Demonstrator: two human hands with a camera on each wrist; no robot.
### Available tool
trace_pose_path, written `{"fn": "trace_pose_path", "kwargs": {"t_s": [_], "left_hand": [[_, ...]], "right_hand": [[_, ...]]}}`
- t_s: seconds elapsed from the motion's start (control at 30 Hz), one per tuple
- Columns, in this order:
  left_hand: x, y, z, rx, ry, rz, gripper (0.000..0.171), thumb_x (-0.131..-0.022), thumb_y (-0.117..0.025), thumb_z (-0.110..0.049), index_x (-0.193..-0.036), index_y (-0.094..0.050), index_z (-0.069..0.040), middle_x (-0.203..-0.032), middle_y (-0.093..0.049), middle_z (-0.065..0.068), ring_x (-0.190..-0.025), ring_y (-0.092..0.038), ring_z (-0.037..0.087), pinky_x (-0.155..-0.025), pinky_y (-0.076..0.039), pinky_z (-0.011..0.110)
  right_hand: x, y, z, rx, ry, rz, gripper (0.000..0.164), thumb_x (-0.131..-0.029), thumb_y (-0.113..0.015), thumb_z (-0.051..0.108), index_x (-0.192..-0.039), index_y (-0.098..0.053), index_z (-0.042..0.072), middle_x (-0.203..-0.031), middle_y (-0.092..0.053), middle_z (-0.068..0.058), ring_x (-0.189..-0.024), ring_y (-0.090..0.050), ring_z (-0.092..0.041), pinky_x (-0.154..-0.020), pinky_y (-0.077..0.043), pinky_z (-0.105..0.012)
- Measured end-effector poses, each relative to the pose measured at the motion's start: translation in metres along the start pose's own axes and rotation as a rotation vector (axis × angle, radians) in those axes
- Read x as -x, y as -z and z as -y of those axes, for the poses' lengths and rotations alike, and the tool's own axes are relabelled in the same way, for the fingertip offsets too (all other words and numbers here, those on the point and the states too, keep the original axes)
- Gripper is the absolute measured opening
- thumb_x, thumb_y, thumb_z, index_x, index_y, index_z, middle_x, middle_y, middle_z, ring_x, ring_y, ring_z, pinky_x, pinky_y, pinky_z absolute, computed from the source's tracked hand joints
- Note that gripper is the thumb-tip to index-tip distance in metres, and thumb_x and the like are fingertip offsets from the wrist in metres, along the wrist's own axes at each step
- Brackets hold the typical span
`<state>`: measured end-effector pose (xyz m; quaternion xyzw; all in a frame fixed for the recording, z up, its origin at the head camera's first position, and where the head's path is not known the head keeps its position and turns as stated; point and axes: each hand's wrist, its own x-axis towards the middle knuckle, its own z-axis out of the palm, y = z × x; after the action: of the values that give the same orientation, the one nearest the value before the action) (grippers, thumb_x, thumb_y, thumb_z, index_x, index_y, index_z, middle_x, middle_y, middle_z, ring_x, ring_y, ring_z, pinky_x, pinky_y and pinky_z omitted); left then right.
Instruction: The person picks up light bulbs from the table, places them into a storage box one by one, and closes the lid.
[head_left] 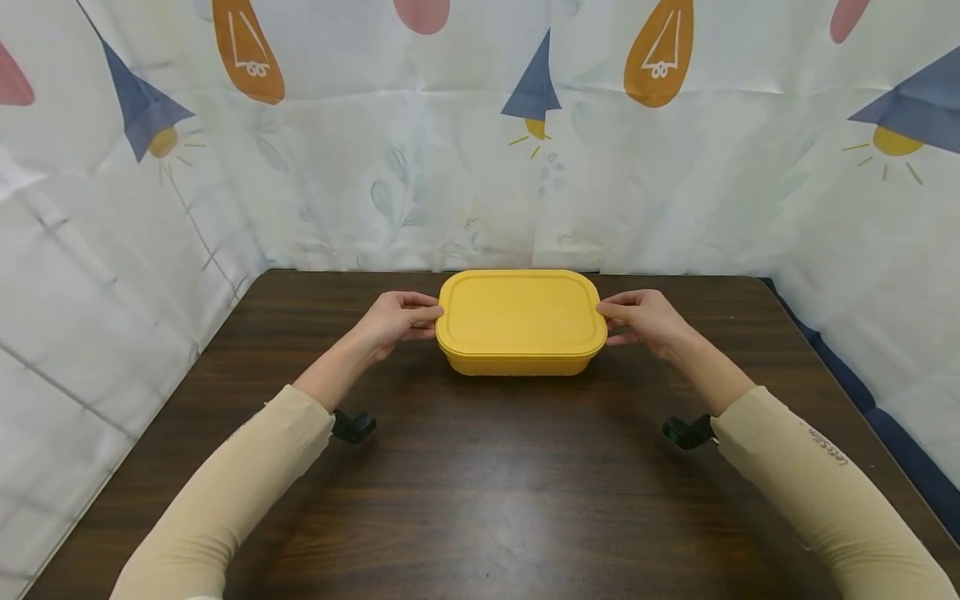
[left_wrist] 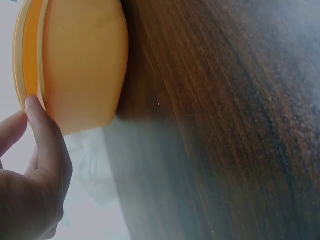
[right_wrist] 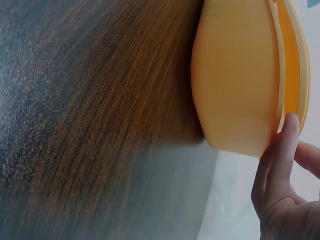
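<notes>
A yellow rectangular box (head_left: 521, 366) with rounded corners stands toward the back of the table, and its yellow lid (head_left: 521, 312) lies over it. At the lid's left end my left hand (head_left: 397, 321) pinches the edge between thumb and fingers. My right hand (head_left: 649, 321) pinches the opposite end the same way. In the left wrist view a narrow gap shows between the lid (left_wrist: 19, 55) and the rim of the box (left_wrist: 85, 60), with a fingertip in it. A similar gap parts the lid (right_wrist: 303, 70) from the box (right_wrist: 235, 75) in the right wrist view. The box's inside is hidden.
The dark wooden table (head_left: 495, 483) stretches from the box toward me. Behind it hangs a white curtain (head_left: 465, 183) printed with lamps and leaves, and white cloth covers both sides. A dark wrist camera (head_left: 354, 427) sits below the left forearm, another camera (head_left: 687, 432) below the right.
</notes>
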<state>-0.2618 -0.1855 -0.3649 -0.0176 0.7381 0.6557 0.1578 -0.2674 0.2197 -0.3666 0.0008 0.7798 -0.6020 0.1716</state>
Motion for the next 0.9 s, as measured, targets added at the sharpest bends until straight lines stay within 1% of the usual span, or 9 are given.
{"fn": "trace_pose_path", "kwargs": {"t_s": [0.1,0.3,0.47,0.63,0.77,0.9], "left_hand": [[-0.0013,0.0008,0.0007,-0.012,0.011,0.002,0.043,-0.1,-0.069,-0.011,-0.136,-0.056,0.01,-0.113,-0.067,0.016,-0.081,-0.072,0.016,-0.088,-0.06,0.037],[-0.004,0.0017,-0.0007,-0.036,0.011,0.004,0.042,-0.101,-0.068,-0.011,-0.136,-0.056,0.009,-0.116,-0.066,0.019,-0.084,-0.072,0.017,-0.091,-0.058,0.04],[-0.0056,0.0011,-0.002,-0.061,0.019,0.003,0.042,-0.101,-0.069,-0.011,-0.135,-0.056,0.01,-0.118,-0.066,0.021,-0.085,-0.072,0.019,-0.096,-0.055,0.045],[-0.0058,0.0019,-0.002,-0.089,0.012,0.001,0.042,-0.101,-0.069,-0.012,-0.135,-0.057,0.009,-0.121,-0.065,0.022,-0.087,-0.072,0.019,-0.095,-0.056,0.044],[-0.0049,0.0036,0.0015,-0.102,0.024,0.008,0.044,-0.101,-0.068,-0.012,-0.137,-0.056,0.009,-0.121,-0.065,0.022,-0.087,-0.072,0.019,-0.096,-0.056,0.044],[-0.0031,0.0029,0.0048,-0.103,0.032,0.013,0.044,-0.101,-0.068,-0.012,-0.138,-0.056,0.009,-0.121,-0.065,0.021,-0.086,-0.072,0.019,-0.097,-0.055,0.045]], "right_hand": [[-0.0028,-0.0012,-0.001,0.002,-0.003,-0.008,0.05,-0.103,-0.066,0.024,-0.139,-0.054,-0.01,-0.116,-0.061,-0.016,-0.092,-0.068,-0.019,-0.082,-0.062,-0.038],[-0.0042,-0.0021,-0.0011,0.003,-0.005,-0.023,0.047,-0.105,-0.064,0.022,-0.139,-0.054,-0.009,-0.119,-0.06,-0.017,-0.092,-0.067,-0.019,-0.085,-0.061,-0.04],[-0.0044,-0.0033,-0.001,0.003,-0.013,-0.027,0.048,-0.104,-0.064,0.021,-0.139,-0.054,-0.01,-0.113,-0.062,-0.015,-0.089,-0.067,-0.018,-0.083,-0.062,-0.039],[-0.0025,-0.0046,0.0002,0.022,0.0,-0.026,0.048,-0.103,-0.066,0.021,-0.137,-0.055,-0.011,-0.108,-0.064,-0.013,-0.086,-0.067,-0.017,-0.081,-0.063,-0.038],[-0.0007,-0.0052,-0.0003,0.044,0.021,-0.021,0.045,-0.103,-0.066,0.018,-0.136,-0.056,-0.012,-0.106,-0.066,-0.014,-0.083,-0.068,-0.017,-0.084,-0.062,-0.043],[-0.001,-0.0049,-0.0026,0.06,0.023,-0.025,0.043,-0.103,-0.066,0.017,-0.134,-0.057,-0.011,-0.106,-0.067,-0.014,-0.083,-0.069,-0.017,-0.089,-0.059,-0.049]]}}
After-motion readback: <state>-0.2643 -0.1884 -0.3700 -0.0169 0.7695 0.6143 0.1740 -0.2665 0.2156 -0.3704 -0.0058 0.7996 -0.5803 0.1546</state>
